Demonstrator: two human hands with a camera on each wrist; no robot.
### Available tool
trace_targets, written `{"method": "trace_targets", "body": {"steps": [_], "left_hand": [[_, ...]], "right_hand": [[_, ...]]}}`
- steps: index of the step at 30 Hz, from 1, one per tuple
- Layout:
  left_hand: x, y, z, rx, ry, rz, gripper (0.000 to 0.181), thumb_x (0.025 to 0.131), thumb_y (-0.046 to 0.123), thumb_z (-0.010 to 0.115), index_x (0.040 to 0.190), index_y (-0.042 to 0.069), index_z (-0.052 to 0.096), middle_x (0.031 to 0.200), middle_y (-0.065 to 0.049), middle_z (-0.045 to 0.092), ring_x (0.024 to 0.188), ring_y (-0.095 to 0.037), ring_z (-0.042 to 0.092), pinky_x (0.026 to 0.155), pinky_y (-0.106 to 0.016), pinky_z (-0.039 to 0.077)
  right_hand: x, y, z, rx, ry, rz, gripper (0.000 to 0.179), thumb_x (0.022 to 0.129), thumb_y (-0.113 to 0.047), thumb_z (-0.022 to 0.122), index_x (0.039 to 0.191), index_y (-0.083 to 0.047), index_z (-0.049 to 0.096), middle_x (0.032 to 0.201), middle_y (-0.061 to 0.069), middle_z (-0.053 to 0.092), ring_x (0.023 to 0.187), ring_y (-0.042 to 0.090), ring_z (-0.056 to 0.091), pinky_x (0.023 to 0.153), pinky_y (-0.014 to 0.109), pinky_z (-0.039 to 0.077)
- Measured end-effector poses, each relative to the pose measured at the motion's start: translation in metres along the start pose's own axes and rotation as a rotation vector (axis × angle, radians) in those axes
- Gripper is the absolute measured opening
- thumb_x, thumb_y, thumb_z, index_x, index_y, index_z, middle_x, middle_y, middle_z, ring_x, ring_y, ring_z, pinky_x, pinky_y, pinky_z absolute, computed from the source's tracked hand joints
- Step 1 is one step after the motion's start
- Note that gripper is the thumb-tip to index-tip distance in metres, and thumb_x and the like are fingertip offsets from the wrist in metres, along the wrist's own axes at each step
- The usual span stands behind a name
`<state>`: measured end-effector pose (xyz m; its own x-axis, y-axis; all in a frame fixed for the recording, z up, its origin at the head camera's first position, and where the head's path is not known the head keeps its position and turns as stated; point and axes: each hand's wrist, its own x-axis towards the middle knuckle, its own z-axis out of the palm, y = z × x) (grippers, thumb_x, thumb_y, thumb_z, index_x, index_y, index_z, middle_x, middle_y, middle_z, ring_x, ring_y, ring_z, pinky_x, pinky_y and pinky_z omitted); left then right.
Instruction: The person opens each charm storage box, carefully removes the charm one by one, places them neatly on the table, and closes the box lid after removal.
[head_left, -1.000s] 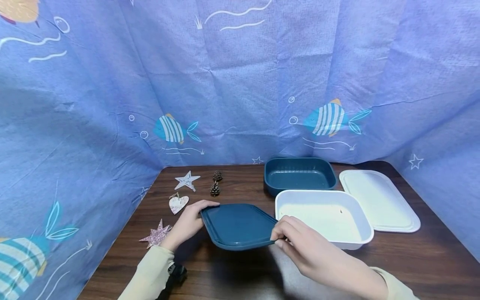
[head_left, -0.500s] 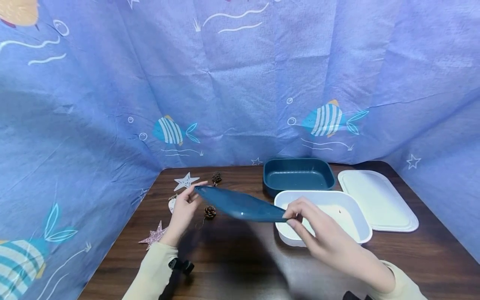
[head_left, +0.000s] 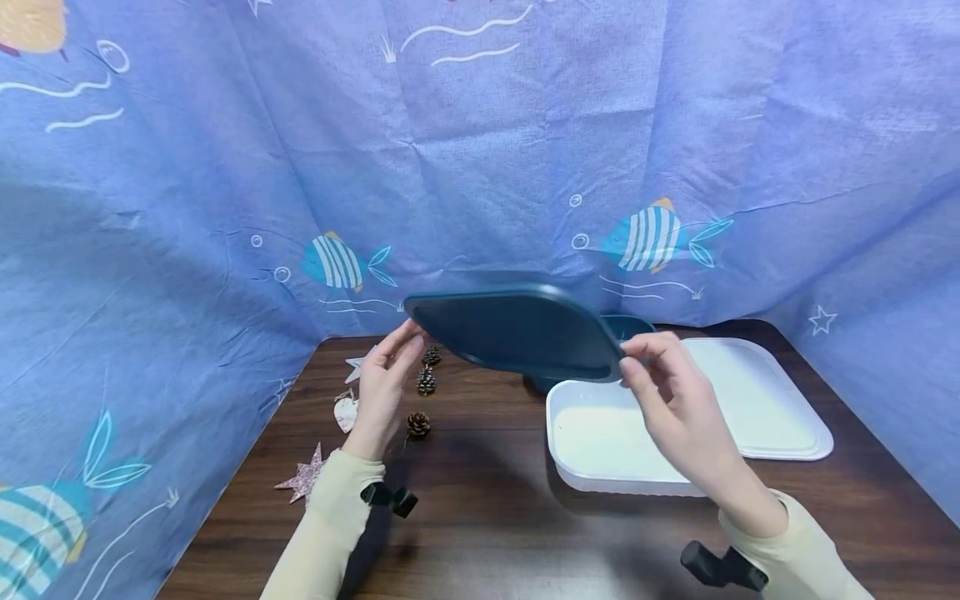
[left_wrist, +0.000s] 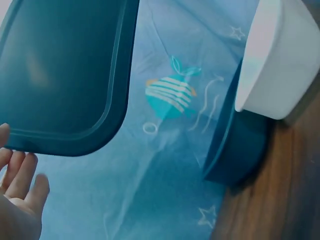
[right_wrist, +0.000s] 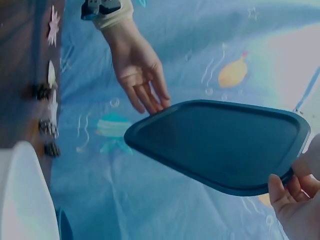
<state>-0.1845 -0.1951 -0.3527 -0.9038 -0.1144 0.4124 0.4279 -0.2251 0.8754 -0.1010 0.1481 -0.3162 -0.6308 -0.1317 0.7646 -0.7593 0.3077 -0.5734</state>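
Both hands hold a dark blue lid (head_left: 517,333) up in the air, tilted, above the back half of the table. At its left edge, my left hand (head_left: 382,387) pinches the rim with the fingertips; the left wrist view shows the thumb and fingers at a corner of the lid (left_wrist: 65,75). My right hand (head_left: 678,408) grips the opposite edge between thumb and fingers, which the right wrist view confirms. Behind the lid, the dark blue box (head_left: 630,325) is partly hidden. A white box (head_left: 600,433) stands below the right hand, which covers part of it.
On the right lies a white lid (head_left: 757,400). Left of centre are pine cones (head_left: 418,425), a white heart ornament (head_left: 346,412), a pink glitter star (head_left: 303,477) and a partly covered white star (head_left: 355,367). A blue fish-print cloth (head_left: 480,167) hangs behind the table.
The dark blue lid has been raised from low over the table and its tilt has changed. Both hands have moved up with it, uncovering a pine cone and now covering part of the blue box.
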Motion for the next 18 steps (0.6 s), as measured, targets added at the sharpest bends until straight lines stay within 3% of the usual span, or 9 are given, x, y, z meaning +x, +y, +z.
{"method": "trace_targets", "body": {"steps": [6,10,15,18], "left_hand": [[0.012,0.005,0.02,-0.002,-0.03,0.095,0.043,0.099,0.005,0.064,0.141,0.001,0.057,0.129,-0.006,0.065,0.122,-0.019,0.062,0.099,-0.03,0.05],[0.02,0.007,0.033,-0.015,-0.027,0.138,0.042,0.099,0.005,0.064,0.14,0.001,0.058,0.134,-0.007,0.064,0.125,-0.021,0.06,0.109,-0.035,0.043],[0.029,0.006,0.051,-0.042,-0.03,0.167,0.04,0.098,0.001,0.064,0.137,-0.004,0.059,0.131,-0.009,0.067,0.124,-0.021,0.061,0.11,-0.037,0.042],[0.035,0.004,0.062,-0.05,-0.036,0.184,0.038,0.097,-0.001,0.064,0.134,-0.006,0.06,0.13,-0.013,0.067,0.122,-0.021,0.062,0.109,-0.037,0.044]], "right_hand": [[0.017,0.014,-0.007,-0.04,0.136,0.012,0.023,0.099,0.009,0.054,0.122,0.006,0.06,0.105,0.008,0.055,0.081,0.013,0.059,0.074,0.012,0.051],[0.027,0.028,-0.011,-0.1,0.211,0.021,0.029,0.101,0.005,0.055,0.129,0.004,0.062,0.107,0.004,0.056,0.078,0.013,0.06,0.072,0.011,0.051],[0.037,0.047,-0.018,-0.15,0.342,0.029,0.033,0.1,0.001,0.058,0.132,-0.004,0.067,0.102,0.006,0.063,0.074,0.007,0.06,0.067,0.009,0.05],[0.043,0.059,-0.024,-0.194,0.375,0.059,0.033,0.101,-0.004,0.06,0.133,-0.009,0.068,0.102,0.01,0.067,0.074,0.005,0.06,0.067,0.009,0.049]]}}
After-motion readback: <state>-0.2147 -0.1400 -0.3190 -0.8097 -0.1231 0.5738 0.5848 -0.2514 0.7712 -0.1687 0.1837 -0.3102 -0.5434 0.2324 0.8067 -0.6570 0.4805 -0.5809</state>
